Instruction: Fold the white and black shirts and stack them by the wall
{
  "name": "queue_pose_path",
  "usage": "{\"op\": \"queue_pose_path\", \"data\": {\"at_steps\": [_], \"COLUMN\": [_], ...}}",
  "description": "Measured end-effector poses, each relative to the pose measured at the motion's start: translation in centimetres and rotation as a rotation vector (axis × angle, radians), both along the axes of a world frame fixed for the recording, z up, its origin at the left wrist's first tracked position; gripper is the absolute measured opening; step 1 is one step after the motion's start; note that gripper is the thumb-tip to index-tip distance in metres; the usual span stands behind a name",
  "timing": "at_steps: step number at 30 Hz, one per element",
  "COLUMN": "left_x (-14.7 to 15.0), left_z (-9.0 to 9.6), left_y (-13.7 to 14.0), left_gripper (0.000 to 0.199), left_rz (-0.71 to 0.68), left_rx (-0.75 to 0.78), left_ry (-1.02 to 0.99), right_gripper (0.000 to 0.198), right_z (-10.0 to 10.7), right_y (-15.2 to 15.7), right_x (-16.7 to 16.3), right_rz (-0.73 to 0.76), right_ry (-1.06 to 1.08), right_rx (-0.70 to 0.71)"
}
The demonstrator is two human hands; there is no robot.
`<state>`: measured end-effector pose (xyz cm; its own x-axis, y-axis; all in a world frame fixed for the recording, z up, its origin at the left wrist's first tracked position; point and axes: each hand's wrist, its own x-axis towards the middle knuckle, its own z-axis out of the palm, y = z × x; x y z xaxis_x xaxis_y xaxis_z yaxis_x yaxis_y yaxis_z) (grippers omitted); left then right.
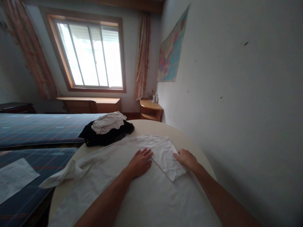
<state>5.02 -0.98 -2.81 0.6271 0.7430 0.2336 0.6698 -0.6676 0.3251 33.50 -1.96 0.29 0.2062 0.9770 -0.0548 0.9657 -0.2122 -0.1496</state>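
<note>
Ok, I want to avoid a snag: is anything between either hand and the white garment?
Nothing visible: the left hand lies on the white garment, and the right hand touches its folded part. The clothes pile sits farther off on the table, apart from both hands.

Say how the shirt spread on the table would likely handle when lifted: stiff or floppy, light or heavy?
The shirt is probably floppy: its sleeve at the left is softly rumpled. It seems light for its spread, since the folded-over part lies nearly flat. Pushed, it may bunch, as wrinkles already show.
</note>
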Motion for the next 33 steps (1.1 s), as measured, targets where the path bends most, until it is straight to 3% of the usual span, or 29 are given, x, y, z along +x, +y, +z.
{"op": "queue_pose_path", "data": {"at_steps": [5, 11, 19, 26, 30, 33], "left_x": [0.1, 0.0, 0.1, -0.1, -0.1, 0.0], "left_z": [0.3, 0.2, -0.4, -0.9, -0.8, -0.5], "left_y": [-0.2, -0.1, 0.5, 1.0, 0.8, 0.7], "left_gripper": [0.05, 0.05, 0.052, 0.055, 0.05, 0.042], "left_rz": [0.001, 0.006, 0.058, 0.031, 0.024, 0.028], "left_rx": [-0.01, -0.01, 0.097, 0.143, 0.168, 0.182], "left_ry": [0.036, 0.073, -0.121, -0.215, -0.206, -0.198], "right_gripper": [0.031, 0.042, 0.048, 0.069, 0.052, 0.035], "right_z": [0.0, 0.4, 3.5, 1.5, 2.7, 4.0], "right_y": [-0.8, -1.8, -3.2, -5.5, -7.3, -8.7], "right_x": [-0.1, -1.5, -7.8, -10.9, -10.4, -9.7], "right_rz": [0.046, 0.097, 0.244, 0.506, 0.404, 0.315], "right_ry": [0.13, 0.236, 0.248, 0.266, 0.125, -0.025], "right_rx": [0.08, 0.184, 0.238, 0.092, 0.035, -0.082]}}
